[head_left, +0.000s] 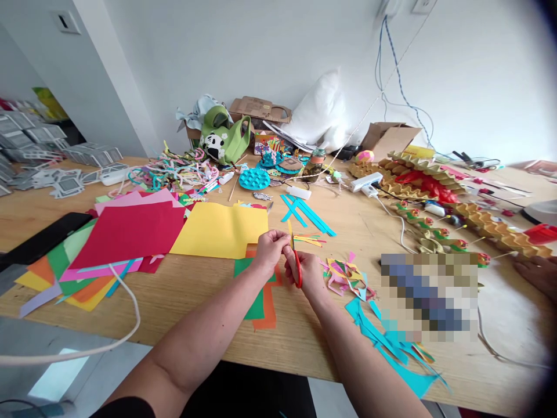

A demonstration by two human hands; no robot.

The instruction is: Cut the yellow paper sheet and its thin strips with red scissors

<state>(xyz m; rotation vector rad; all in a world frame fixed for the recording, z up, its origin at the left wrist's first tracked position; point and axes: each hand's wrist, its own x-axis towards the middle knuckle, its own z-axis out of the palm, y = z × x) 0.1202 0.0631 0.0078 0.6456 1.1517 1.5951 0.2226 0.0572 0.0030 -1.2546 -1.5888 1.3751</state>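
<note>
My right hand (310, 274) is closed around a pair of scissors (298, 269) with red handles, blades pointing away from me. Close beside it, my left hand (270, 251) is pinched shut near the blades. A narrow yellow paper strip (289, 227) stands up from its fingertips; the part between the fingers is hidden. Beneath my hands lie green paper (252, 310) and orange paper (268, 307). Just beyond are thin coloured paper strips (310, 239) and longer blue strips (311, 215). A yellow sheet (221, 229) lies to the left of my hands.
Stacked coloured sheets, a red one (130, 232) on top, cover the left side, crossed by a white cable (130, 290). Paper scraps (348, 276) and blue offcuts (391, 342) lie right. Behind stand a green panda bag (228, 139) and a jar (314, 165). Another person's hand (537, 273) rests far right.
</note>
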